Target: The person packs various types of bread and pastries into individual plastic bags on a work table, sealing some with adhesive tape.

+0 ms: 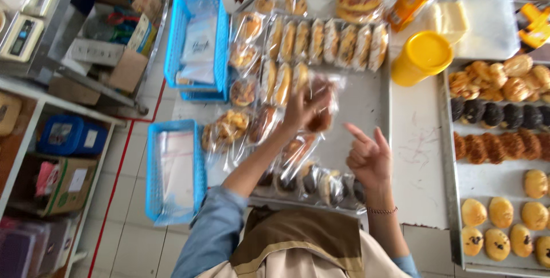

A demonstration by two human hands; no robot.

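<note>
While the right hand (369, 160) hangs free at 5 o'clock of frame centre, fingers (356, 135) half curled with the index out, holding nothing, the left hand (301, 109) does the work.

Near to far:
- 6 o'clock: own torso, blue sleeves, beaded band on right wrist.
- Just past it: near edge of the tray (366, 100), row of bagged dark pastries (321, 183) lying flat.
- 8 o'clock: blue basket (153, 186) with a stack of clear bags.
- Centre: left hand raised over the tray, fingers closed on a bagged bun (322, 103); the bag is above the tray, not set down. Motion blur, so exact grip unclear.
- 3–4 o'clock: second tray (455, 198) on the tabletop with bare pastries in rows, round yellow, dark, brown; none bagged.
- 1 o'clock: yellow tub (421, 57), lid on.
- 12 o'clock: far rows of bagged rolls (326, 40) stood on edge, tight together.
- 11 o'clock: second blue basket (195, 40) with more bags.

Progress, my read: left tray is mostly filled with bagged items, a bare patch at its right side. Right tray is untouched, so plenty left to bag.
</note>
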